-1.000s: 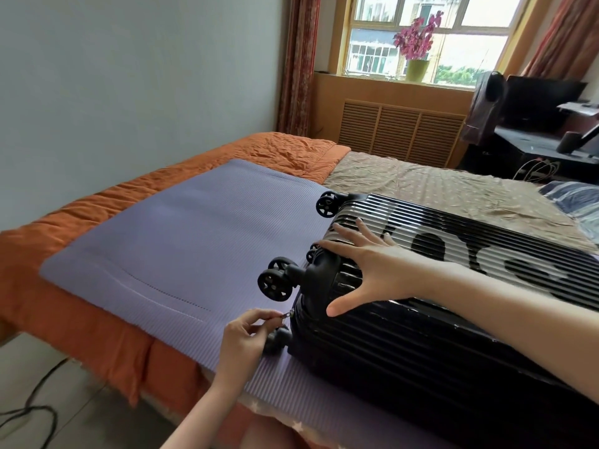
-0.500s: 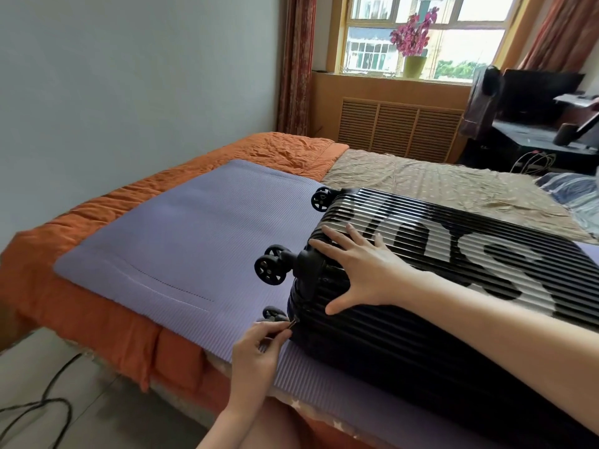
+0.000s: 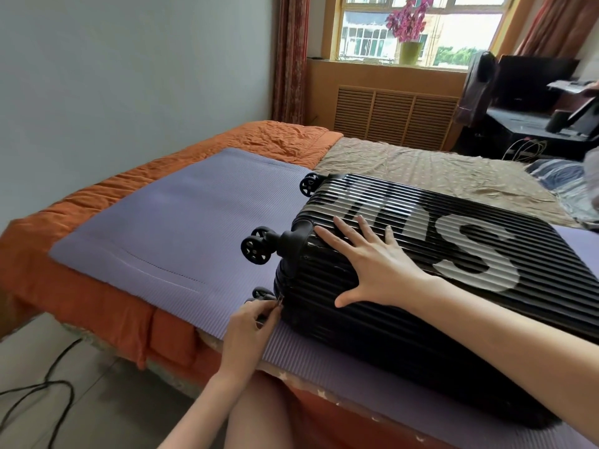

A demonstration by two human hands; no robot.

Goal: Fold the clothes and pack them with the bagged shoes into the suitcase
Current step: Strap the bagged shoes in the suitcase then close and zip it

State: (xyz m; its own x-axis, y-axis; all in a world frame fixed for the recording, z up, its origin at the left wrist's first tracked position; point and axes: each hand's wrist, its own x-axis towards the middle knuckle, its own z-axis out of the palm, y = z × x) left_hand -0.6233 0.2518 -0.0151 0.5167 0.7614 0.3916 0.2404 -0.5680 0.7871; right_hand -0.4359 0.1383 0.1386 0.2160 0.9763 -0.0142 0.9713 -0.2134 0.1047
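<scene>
Suitcase [image 3: 405, 325] lies on bed [image 3: 81, 241]; right hand [image 3: 372, 264], grip spread, presses its top; left hand [image 3: 249, 328] pinches zipper pull [image 3: 279, 299].

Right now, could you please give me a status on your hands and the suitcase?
Left hand pinching zipper pull at suitcase corner. Right hand flat on top. Lid down, nothing blocking.

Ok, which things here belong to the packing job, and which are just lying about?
Job: black suitcase, flat on the purple mat; zipper pull, pinched by the left hand; right hand, flat on the suitcase top.
Lying about: orange quilt; flower pot; floor cable.
</scene>
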